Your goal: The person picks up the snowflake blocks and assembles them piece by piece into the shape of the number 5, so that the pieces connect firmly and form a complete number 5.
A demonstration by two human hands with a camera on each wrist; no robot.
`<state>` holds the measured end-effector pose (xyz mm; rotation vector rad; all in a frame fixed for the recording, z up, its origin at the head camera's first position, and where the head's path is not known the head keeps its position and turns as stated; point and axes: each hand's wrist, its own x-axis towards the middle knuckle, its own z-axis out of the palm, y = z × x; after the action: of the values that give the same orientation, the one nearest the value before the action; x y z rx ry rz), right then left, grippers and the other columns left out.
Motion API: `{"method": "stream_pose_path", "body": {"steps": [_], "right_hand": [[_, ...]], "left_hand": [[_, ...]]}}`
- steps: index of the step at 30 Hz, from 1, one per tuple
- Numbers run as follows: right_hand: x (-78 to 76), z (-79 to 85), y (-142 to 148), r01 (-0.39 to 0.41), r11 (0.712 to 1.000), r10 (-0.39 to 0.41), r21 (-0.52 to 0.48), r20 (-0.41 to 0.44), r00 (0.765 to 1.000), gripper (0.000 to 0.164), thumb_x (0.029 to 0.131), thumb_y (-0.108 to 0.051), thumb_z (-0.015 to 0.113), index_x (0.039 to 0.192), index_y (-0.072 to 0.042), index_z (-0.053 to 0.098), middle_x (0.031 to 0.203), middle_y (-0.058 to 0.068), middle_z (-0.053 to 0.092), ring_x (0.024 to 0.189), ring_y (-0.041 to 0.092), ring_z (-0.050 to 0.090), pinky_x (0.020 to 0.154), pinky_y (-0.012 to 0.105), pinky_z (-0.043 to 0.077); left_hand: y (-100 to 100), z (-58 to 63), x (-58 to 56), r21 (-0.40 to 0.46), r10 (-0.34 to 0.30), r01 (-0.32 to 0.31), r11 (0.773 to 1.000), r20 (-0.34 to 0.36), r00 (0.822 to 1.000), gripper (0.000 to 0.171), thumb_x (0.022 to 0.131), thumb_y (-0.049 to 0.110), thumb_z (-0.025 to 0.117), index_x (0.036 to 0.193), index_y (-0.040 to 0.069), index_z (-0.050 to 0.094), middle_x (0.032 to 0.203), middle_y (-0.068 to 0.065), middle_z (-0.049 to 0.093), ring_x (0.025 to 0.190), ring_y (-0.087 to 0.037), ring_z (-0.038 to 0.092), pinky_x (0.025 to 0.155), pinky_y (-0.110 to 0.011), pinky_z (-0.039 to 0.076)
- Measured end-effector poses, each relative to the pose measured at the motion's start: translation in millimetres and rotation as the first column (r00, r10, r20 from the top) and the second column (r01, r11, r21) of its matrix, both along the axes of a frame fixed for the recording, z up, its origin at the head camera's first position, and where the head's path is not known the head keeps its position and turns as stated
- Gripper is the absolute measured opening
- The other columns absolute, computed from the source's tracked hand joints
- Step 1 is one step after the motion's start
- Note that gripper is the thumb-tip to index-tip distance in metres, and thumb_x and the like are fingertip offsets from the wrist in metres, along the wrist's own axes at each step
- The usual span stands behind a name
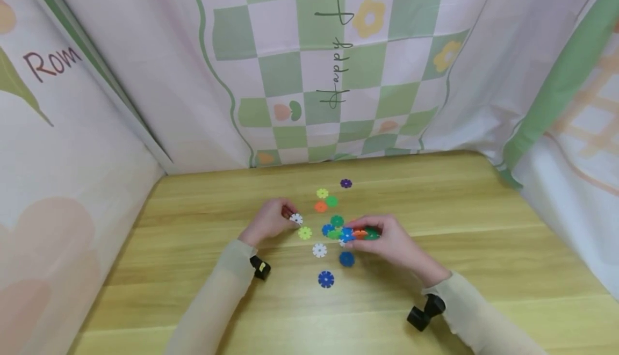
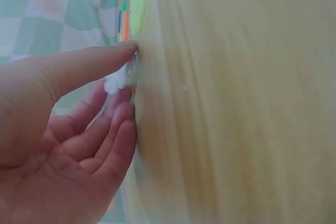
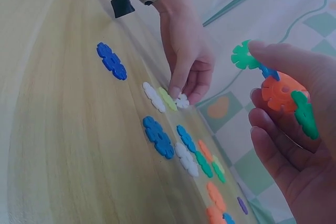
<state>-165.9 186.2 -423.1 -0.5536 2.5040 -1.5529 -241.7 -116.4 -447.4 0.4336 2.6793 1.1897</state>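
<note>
My left hand (image 1: pixel 272 219) is low over the wooden table, pinching a white notched plastic disc (image 1: pixel 296 218) between thumb and fingers. In the left wrist view that white disc (image 2: pixel 118 81) is partly hidden behind the thumb. My right hand (image 1: pixel 390 241) grips a short chain of interlocking notched discs above the tabletop. In the right wrist view the chain shows a green disc (image 3: pixel 243 55) at its far end, then a blue one, an orange disc (image 3: pixel 283 93) and another green disc (image 3: pixel 305 115) near the palm. A yellow-green disc (image 1: pixel 304 233) lies just right of the left hand.
Loose discs lie between the hands, among them a white disc (image 1: pixel 319 250), a blue disc (image 1: pixel 346 259) and a dark blue disc (image 1: pixel 326 279) nearest me. Farther back are an orange disc (image 1: pixel 321 207) and a purple disc (image 1: pixel 345 183). A checked curtain (image 1: pixel 319 65) hangs behind the table (image 1: pixel 193 290).
</note>
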Motion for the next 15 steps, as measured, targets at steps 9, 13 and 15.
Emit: {"method": "stream_pose_path", "body": {"steps": [9, 13, 15], "right_hand": [[-1.1, -1.7, 3, 0.005, 1.0, -0.005, -0.004, -0.004, 1.0, 0.043, 0.08, -0.029, 0.089, 0.119, -0.017, 0.075, 0.118, 0.0, 0.07, 0.108, 0.023, 0.062, 0.095, 0.047, 0.05], [-1.9, -0.3, 4, 0.006, 1.0, -0.006, -0.009, -0.017, 1.0, 0.043, 0.08, -0.028, 0.089, 0.118, -0.015, 0.075, 0.117, 0.001, 0.071, 0.106, 0.023, 0.064, 0.093, 0.046, 0.052], [-2.3, 0.3, 4, 0.006, 1.0, -0.006, -0.01, -0.022, 1.0, 0.043, 0.08, -0.027, 0.089, 0.118, -0.014, 0.075, 0.117, 0.001, 0.071, 0.105, 0.023, 0.064, 0.093, 0.046, 0.052]], "left_hand": [[-2, 2.7, 7.8, 0.11, -0.01, 0.007, 0.994, 0.035, 0.999, 0.015, 0.089, 0.011, 0.081, 0.1, 0.01, 0.071, 0.093, 0.0, 0.068, 0.086, -0.017, 0.064, 0.075, -0.033, 0.055], [0, 7.9, 17.4, 0.16, -0.023, 0.021, 0.987, 0.011, 1.0, 0.011, 0.09, 0.015, 0.081, 0.098, 0.012, 0.075, 0.093, 0.002, 0.069, 0.087, -0.016, 0.065, 0.077, -0.032, 0.055], [2, 11.3, 23.9, 0.182, -0.036, 0.037, 0.983, -0.008, 0.999, 0.01, 0.09, 0.017, 0.08, 0.099, 0.013, 0.076, 0.093, 0.003, 0.07, 0.087, -0.015, 0.065, 0.078, -0.033, 0.056]]}}
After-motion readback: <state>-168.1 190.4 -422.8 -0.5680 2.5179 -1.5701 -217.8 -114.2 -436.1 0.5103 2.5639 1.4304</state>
